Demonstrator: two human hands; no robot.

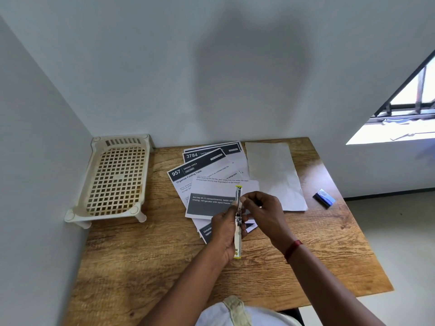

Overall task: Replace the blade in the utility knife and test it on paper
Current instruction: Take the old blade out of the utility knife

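— Wood-grain desk (pixel 164 267). Utility knife (pixel 238 222) pos.?
— Mid-desk, held over printed sheets (pixel 207 175), tip pointing twd wall. Gripped round handle by left hand (pixel 224 234); pinched at upper half by right hand (pixel 263 208).
— Blank paper (pixel 273 170)?
— Flat at back right, beside sheets. Small blue box (pixel 324 197) further right, apart. Cream plastic rack (pixel 116 180) at left edge.

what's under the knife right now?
Overlapping printed sheets on the wooden table. The left hand grips the utility knife over them; the right hand pinches its upper part. Paper directly beneath the hands is covered.
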